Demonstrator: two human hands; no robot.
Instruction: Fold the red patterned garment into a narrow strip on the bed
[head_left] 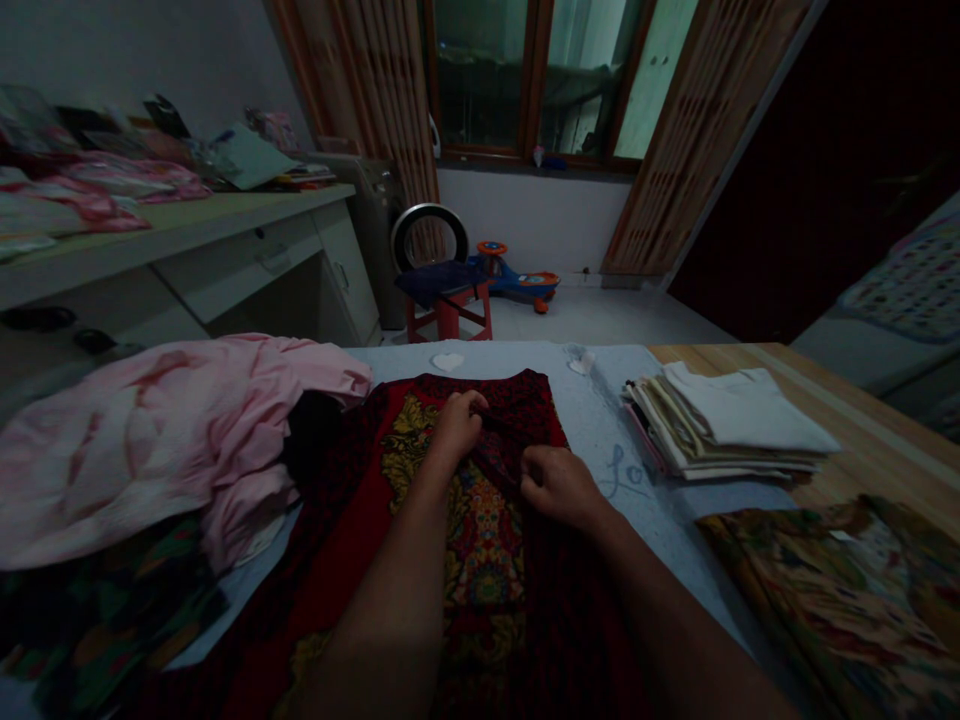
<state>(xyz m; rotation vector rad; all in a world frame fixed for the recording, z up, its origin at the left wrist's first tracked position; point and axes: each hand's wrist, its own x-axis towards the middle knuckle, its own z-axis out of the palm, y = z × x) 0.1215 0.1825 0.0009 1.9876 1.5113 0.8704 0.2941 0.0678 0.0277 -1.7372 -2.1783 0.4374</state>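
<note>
Spread out in front of me is a dark red garment (pixel 341 570) with black and gold ornament and a colourful central pattern. Near its far edge, my left hand (pixel 459 425) is closed with the fingertips pinching the cloth. Just to the right and a little nearer, my right hand (pixel 556 485) is curled in a fist around a gathered fold of the same garment. Between the two hands the cloth is bunched and pulled up slightly. The garment's near part runs out of view beneath my forearms.
A light blue cloth (pixel 600 400) covers part of the wooden table (pixel 885 420). On the left lies a heap of pink cloth (pixel 157 430). A stack of folded clothes (pixel 720 420) and a patterned folded garment (pixel 840 590) lie right. Beyond the table stands a red stool (pixel 448 318).
</note>
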